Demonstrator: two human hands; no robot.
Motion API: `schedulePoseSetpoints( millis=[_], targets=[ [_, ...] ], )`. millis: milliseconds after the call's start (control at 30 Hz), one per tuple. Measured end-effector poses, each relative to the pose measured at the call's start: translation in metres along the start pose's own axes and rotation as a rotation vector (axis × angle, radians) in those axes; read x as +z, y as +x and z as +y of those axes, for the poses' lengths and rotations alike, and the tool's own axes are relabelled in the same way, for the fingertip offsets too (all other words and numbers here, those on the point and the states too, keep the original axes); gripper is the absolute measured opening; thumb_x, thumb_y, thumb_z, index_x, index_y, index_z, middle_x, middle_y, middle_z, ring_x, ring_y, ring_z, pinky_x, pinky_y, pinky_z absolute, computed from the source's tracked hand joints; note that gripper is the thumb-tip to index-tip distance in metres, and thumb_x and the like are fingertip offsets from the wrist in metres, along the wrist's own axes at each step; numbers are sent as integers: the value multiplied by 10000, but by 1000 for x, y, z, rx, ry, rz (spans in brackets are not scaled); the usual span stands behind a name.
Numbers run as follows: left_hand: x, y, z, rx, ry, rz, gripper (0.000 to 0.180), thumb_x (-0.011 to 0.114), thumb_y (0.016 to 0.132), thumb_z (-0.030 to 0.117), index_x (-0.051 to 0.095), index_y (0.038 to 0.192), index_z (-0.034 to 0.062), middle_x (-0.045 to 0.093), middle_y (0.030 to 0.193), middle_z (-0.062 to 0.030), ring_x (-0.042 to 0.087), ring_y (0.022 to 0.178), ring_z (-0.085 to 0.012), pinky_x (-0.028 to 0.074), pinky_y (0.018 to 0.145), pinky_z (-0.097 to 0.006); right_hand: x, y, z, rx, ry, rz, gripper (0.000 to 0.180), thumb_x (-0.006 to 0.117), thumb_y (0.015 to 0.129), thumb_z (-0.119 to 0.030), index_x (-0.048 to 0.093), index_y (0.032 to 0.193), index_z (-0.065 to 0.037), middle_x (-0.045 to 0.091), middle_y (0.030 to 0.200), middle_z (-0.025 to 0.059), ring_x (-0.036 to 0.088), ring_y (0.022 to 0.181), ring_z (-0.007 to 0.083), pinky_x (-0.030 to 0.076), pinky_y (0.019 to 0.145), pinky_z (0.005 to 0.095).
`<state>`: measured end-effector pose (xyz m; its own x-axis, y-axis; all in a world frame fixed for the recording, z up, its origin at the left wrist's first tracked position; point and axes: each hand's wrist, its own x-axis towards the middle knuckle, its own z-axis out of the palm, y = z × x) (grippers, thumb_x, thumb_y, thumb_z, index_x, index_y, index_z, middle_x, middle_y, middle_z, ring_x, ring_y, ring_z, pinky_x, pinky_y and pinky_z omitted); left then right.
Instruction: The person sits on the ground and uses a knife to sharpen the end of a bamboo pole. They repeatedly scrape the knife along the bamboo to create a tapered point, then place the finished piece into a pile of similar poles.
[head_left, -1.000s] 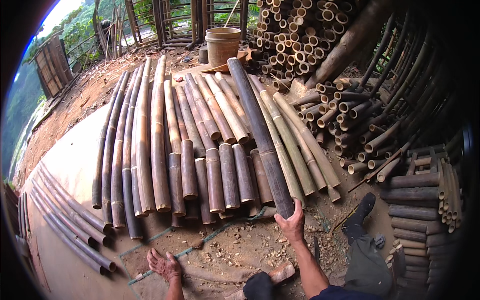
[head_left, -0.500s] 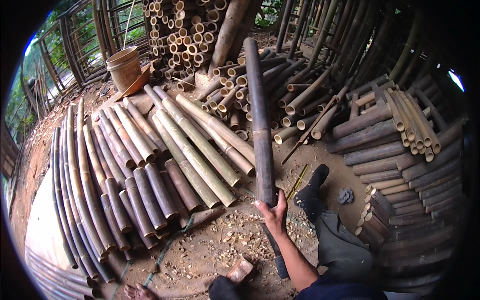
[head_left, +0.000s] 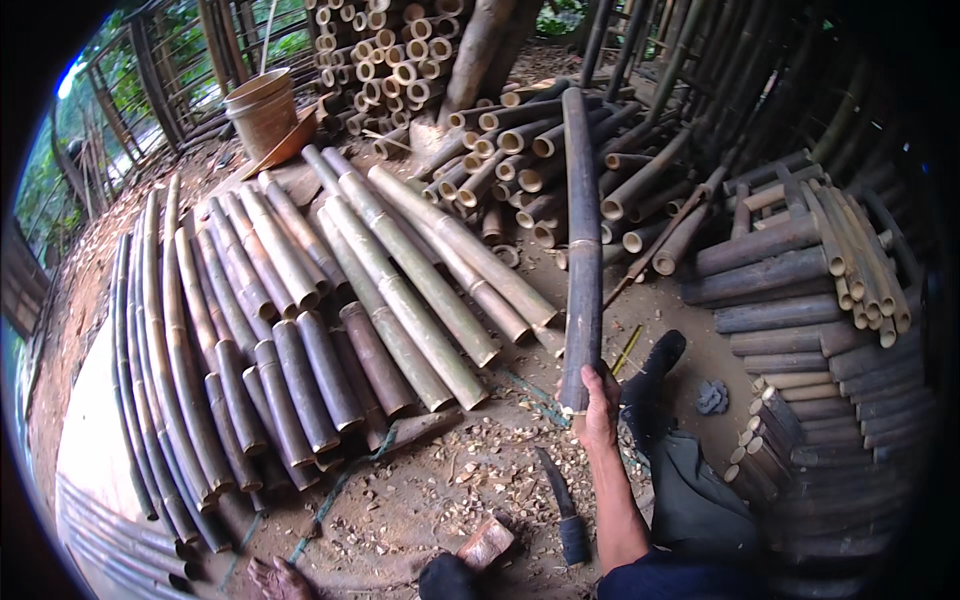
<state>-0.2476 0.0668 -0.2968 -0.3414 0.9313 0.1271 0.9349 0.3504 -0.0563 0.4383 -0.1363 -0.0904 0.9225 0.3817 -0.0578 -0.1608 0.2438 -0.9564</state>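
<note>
My right hand (head_left: 597,405) is closed round the lower end of a long dark bamboo pole (head_left: 583,250), which it holds up, leaning slightly. At the bottom left edge, my left hand (head_left: 278,578) lies low near the ground, fingers stretched out and nothing in them. A machete (head_left: 556,480) with a curved dark blade and black handle lies on the ground beside my right forearm. Near it sits a short wooden block (head_left: 486,542), next to the dark shoe of one foot (head_left: 449,578). Wood chips are scattered around these.
Cut bamboo poles (head_left: 270,340) lie in rows on the left. Stacked bamboo (head_left: 400,50) and a loose pile (head_left: 520,150) stand at the back, with a brown bucket (head_left: 262,115). More bamboo is stacked at right (head_left: 760,250). My other booted foot (head_left: 655,375) stands near a yellow strip (head_left: 627,350).
The bamboo pole has swung to the right in my right hand, along with a turn of the view. The whole machete now shows, no longer partly covered by my arm.
</note>
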Motion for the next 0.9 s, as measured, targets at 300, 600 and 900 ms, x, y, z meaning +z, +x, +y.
schedulePoseSetpoints(
  millis=[300,600,900],
  targets=[
    [-65,-19,34,-5,-55,-30,714,548,974,417,362,1583,95,358,1636,-163,321,1523,-353,279,1191,-524,69,1,30,-51,-225,-205,434,728,961,-397,674,1166,-18,637,968,-11,537,886,102,454,800,287],
    [-68,-20,35,11,-127,-5,731,558,946,439,385,1570,99,369,1628,-172,326,1512,-356,256,1200,-527,101,98,71,-257,-574,-359,480,764,913,-384,676,1105,48,680,922,72,597,829,179,499,793,358],
    [-66,-20,34,15,-152,-9,724,559,944,438,390,1565,105,357,1631,-165,318,1515,-360,252,1192,-571,82,149,113,-620,-945,-175,588,760,901,-291,586,1336,65,688,1047,152,662,921,274,534,859,409]
  ],
)
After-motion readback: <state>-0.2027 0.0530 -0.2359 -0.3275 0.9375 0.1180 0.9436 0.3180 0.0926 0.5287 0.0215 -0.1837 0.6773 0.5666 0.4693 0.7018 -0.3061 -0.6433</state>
